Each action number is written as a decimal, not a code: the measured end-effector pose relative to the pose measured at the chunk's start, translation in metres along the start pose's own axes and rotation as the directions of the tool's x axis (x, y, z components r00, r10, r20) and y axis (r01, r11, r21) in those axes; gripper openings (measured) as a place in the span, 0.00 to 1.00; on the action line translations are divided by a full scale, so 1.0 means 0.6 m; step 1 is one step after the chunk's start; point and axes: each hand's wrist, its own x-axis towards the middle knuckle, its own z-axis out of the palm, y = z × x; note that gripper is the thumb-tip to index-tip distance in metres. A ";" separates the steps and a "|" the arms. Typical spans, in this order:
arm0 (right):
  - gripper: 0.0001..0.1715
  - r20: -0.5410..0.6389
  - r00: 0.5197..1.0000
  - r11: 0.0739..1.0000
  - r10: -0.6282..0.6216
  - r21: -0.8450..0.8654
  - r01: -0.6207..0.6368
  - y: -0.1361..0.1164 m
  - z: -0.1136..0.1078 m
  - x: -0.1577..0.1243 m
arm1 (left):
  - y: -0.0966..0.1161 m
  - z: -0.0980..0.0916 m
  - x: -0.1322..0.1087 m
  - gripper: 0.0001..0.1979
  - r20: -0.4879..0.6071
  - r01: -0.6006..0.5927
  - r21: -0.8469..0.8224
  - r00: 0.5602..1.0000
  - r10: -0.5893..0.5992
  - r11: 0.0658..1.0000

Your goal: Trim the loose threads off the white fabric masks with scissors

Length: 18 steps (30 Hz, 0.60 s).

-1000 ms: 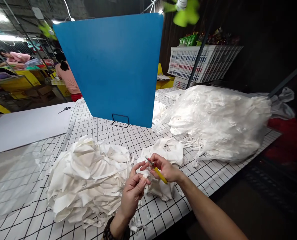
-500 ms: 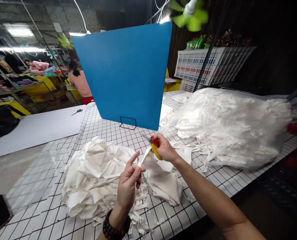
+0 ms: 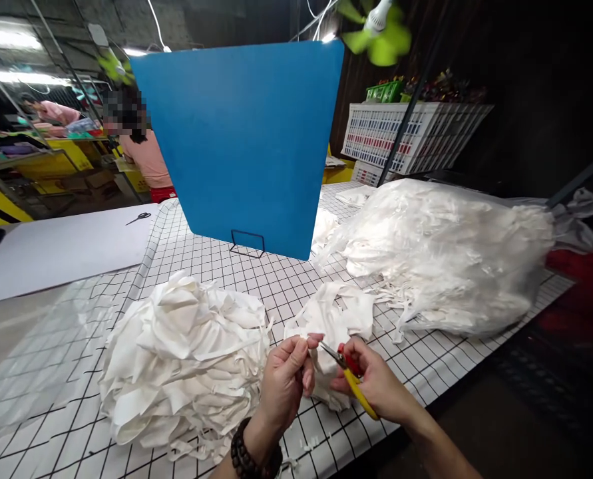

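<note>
My left hand (image 3: 286, 382), with a dark bead bracelet (image 3: 249, 452) at the wrist, pinches an edge of white fabric between thumb and fingers. Most of that piece is hidden by the hand. In my right hand (image 3: 381, 389) are scissors (image 3: 360, 396) with red and yellow handles, their blade tips close to the left fingertips. Behind both hands lies a loose white cloth piece (image 3: 333, 309) on the gridded tablecloth (image 3: 286, 279). A large heap of white fabric pieces (image 3: 176, 366) rests to the left of my left hand.
A clear plastic bag (image 3: 446, 253) full of white pieces lies at the right. A blue board (image 3: 241, 146) stands upright on a wire stand (image 3: 247, 243). Dark scissors (image 3: 139, 217) lie on a white sheet (image 3: 66, 249). A person (image 3: 146, 156) is beyond the board.
My right hand has come down and towards me with the scissors, their tips now by the left fingertips. My left hand has shifted right, and the view has turned slightly.
</note>
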 end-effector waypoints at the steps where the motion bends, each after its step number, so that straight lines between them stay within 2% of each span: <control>1: 0.26 0.004 1.000 1.000 0.013 0.010 -0.013 0.001 -0.003 -0.009 | -0.008 -0.004 -0.001 0.14 0.002 0.005 0.008 1.000 -0.005 1.000; 3: 0.25 -0.029 1.000 0.999 -0.005 -0.032 0.004 -0.013 -0.010 -0.022 | -0.017 -0.008 -0.005 0.13 0.006 -0.031 0.080 1.000 0.031 0.996; 5: 0.24 -0.036 0.999 0.983 -0.027 -0.182 0.020 -0.041 -0.016 -0.031 | -0.016 -0.010 -0.008 0.12 0.014 -0.103 0.215 0.995 0.103 0.971; 8: 0.26 -0.049 0.999 0.885 -0.016 -0.466 -0.009 -0.082 -0.019 -0.038 | -0.008 -0.012 -0.013 0.12 0.068 -0.228 0.467 0.973 0.223 0.854; 10: 0.27 -0.069 0.997 0.809 -0.017 -0.587 -0.027 -0.097 -0.016 -0.039 | -0.004 -0.014 -0.016 0.13 0.120 -0.289 0.584 0.955 0.272 0.758; 14: 0.27 -0.074 0.996 0.723 -0.050 -0.691 -0.015 -0.101 -0.008 -0.038 | -0.003 -0.017 -0.021 0.13 0.185 -0.322 0.658 0.945 0.269 0.681; 18: 0.26 -0.077 0.993 0.710 -0.091 -0.704 0.010 -0.099 -0.004 -0.038 | 0.000 -0.014 -0.023 0.15 0.215 -0.335 0.702 0.941 0.261 0.629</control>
